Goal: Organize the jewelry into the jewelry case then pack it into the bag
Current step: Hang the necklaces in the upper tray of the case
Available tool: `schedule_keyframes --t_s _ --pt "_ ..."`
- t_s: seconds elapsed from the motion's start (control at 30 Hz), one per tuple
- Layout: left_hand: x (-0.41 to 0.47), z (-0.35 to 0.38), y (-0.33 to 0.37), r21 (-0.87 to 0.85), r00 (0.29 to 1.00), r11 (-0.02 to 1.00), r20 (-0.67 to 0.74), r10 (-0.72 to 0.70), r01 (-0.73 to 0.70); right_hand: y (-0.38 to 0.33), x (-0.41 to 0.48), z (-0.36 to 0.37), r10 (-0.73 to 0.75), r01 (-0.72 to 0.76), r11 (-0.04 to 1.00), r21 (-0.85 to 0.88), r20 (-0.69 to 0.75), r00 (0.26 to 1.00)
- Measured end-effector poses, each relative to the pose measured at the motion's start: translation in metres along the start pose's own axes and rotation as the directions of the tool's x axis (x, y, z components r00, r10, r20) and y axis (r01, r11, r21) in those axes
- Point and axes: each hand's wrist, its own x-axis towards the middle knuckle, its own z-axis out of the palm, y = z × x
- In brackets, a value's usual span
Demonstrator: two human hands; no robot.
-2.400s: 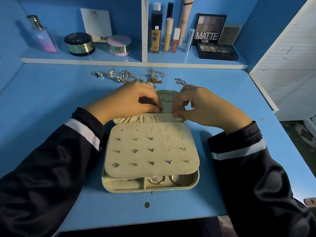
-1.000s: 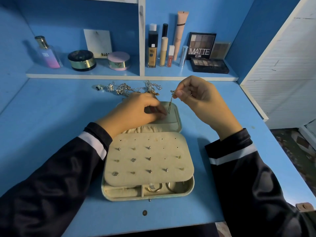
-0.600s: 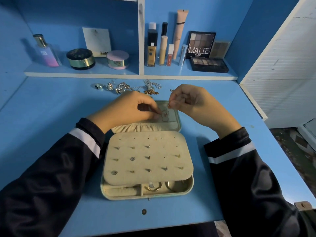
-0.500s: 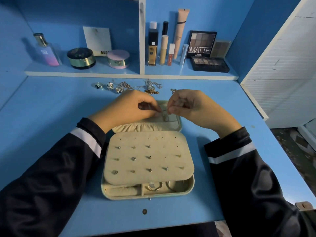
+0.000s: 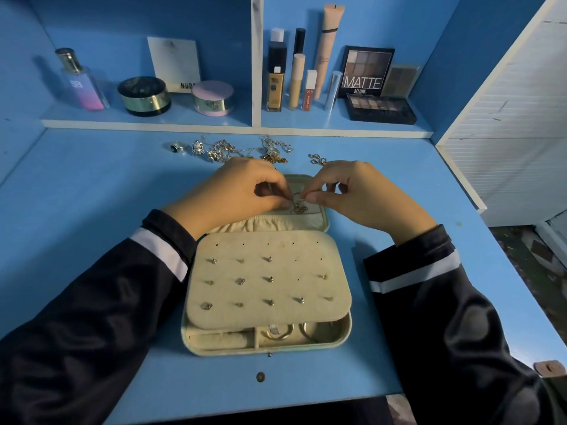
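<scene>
An open cream jewelry case (image 5: 343,338) lies on the blue desk in front of me. Its earring panel (image 5: 267,280) carries several studs, and rings sit in the front compartments. Over the case's lid half, above the gathered pocket (image 5: 270,223), my left hand (image 5: 242,191) and my right hand (image 5: 359,191) pinch the two ends of a thin chain (image 5: 299,205), whose pendant rests on the lid lining. Loose jewelry (image 5: 227,150) lies in a row behind the case, with a short chain (image 5: 317,159) at its right end.
A shelf at the back holds a perfume bottle (image 5: 79,81), two round jars (image 5: 144,96), foundation tubes (image 5: 276,75) and eyeshadow palettes (image 5: 380,108). A white slatted panel (image 5: 509,118) stands at the right. A small dark round object (image 5: 260,376) lies near the desk's front edge.
My right hand came down from holding the chain raised to the lid, meeting my left hand there. Both hands now pinch the chain low over the lid lining.
</scene>
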Motion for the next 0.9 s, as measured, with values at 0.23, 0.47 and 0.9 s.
schedule_keyframes --t_s 0.23,0.47,0.9 --pt "0.001 0.004 -0.002 -0.009 0.999 0.999 0.035 0.038 -0.038 -0.001 0.005 0.007 -0.041 0.04 0.995 -0.095 -0.014 0.999" --pt "0.002 0.003 -0.003 -0.042 0.997 0.999 0.078 0.012 -0.009 -0.004 -0.001 -0.001 -0.015 0.019 0.998 -0.052 0.083 0.996" --pt "0.003 0.004 -0.003 -0.01 0.992 1.0 0.128 -0.019 0.021 -0.003 -0.002 -0.001 -0.001 0.006 0.999 -0.037 0.143 0.99"
